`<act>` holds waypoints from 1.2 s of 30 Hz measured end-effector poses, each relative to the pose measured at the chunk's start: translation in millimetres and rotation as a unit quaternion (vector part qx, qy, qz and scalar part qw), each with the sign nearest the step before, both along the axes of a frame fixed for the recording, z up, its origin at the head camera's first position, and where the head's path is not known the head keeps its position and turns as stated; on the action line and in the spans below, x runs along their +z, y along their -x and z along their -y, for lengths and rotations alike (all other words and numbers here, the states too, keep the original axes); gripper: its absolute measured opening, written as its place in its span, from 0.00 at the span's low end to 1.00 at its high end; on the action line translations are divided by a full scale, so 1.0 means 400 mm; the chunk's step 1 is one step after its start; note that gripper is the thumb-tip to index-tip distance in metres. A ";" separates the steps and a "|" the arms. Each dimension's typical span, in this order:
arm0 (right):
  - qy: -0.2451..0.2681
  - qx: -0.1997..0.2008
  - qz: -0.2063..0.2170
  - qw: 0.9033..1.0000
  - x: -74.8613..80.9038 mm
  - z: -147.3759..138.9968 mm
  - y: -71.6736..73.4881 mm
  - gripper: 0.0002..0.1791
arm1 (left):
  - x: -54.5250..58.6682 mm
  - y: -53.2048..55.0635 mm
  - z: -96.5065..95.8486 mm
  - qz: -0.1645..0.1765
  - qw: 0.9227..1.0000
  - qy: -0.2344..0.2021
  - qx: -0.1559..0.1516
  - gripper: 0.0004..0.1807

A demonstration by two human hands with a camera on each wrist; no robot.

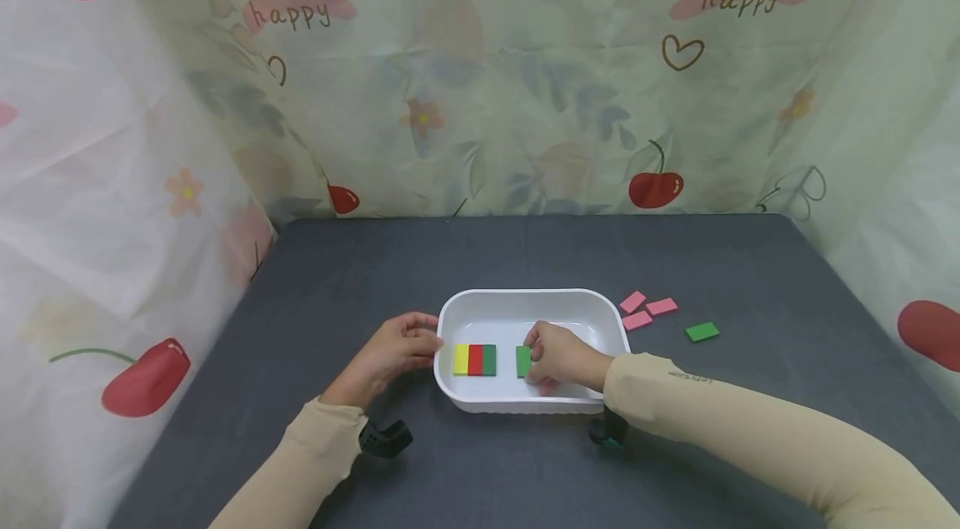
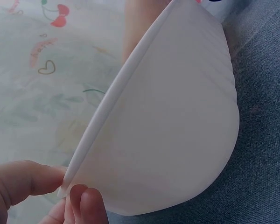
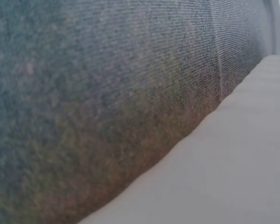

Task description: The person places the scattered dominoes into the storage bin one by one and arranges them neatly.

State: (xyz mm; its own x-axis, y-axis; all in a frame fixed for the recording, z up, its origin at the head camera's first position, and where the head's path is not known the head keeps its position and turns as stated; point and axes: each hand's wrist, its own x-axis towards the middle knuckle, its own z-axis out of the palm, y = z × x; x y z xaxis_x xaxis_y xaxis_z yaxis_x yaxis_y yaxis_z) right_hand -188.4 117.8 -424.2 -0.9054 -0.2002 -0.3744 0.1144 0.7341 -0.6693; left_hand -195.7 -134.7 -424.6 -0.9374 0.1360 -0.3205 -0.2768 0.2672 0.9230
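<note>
A white plastic tray sits on the dark table. Its left end rim is pinched by my left hand; the left wrist view shows the thumb and curled fingertips on either side of that rim. Inside the tray, a yellow tile, a red tile and a dark green tile lie side by side in a row. Right of them my right hand reaches in and pinches a green tile, partly hidden by the fingers. The right wrist view shows only the tray's outer wall and the tablecloth.
Several pink tiles, among them one pink tile, lie on the table by the tray's right end. Farther right lies a loose green tile. A patterned curtain hangs behind the table and along both sides.
</note>
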 end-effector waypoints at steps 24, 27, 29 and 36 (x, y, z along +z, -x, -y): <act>-0.003 0.005 0.010 1.000 0.004 0.001 0.003 0.27 | -0.004 -0.002 0.002 -0.004 1.000 -0.005 -0.002 0.21; -0.014 0.011 0.007 1.000 0.007 -0.005 0.005 0.28 | -0.005 -0.001 0.003 -0.003 1.000 -0.006 -0.001 0.21; -0.017 0.011 0.007 1.000 0.009 -0.011 0.004 0.29 | -0.005 -0.001 0.003 -0.001 1.000 -0.004 -0.001 0.21; 0.033 -0.023 0.037 0.998 0.016 -0.032 -0.004 0.28 | -0.004 -0.003 0.002 -0.003 1.000 -0.002 -0.002 0.22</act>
State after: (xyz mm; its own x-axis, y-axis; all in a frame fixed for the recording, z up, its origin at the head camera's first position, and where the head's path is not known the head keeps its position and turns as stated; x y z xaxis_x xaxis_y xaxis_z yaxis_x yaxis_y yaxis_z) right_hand -187.0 130.6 -417.8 -0.8845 -0.1849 -0.4283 0.1986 0.6815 -0.7044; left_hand -194.5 -135.7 -426.0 -0.9384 0.1418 -0.3150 -0.2706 0.2653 0.9254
